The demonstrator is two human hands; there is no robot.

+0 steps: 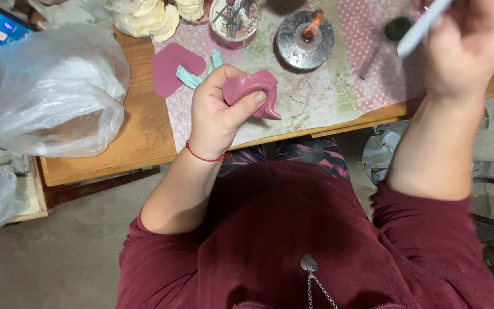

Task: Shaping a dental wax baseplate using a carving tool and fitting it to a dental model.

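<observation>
Pink wax, a curved slab (251,90), sits pinched between thumb and fingers of the left hand (219,114), just above the table's (138,137) near edge. Up right, the right hand (469,43) closes around a white tool handle (421,27). Beyond: a flat pink sheet (172,67), a teal strip (192,77), a lit burner (305,38), a plastic bag (58,91) left.

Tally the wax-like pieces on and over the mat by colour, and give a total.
Pink: 2, a curved piece pinched in the left hand and a flat heart-like slab on the mat.
Teal: 1, a curved strip beside the slab.
Total: 3
The right hand holds a white tool, not counted.
</observation>
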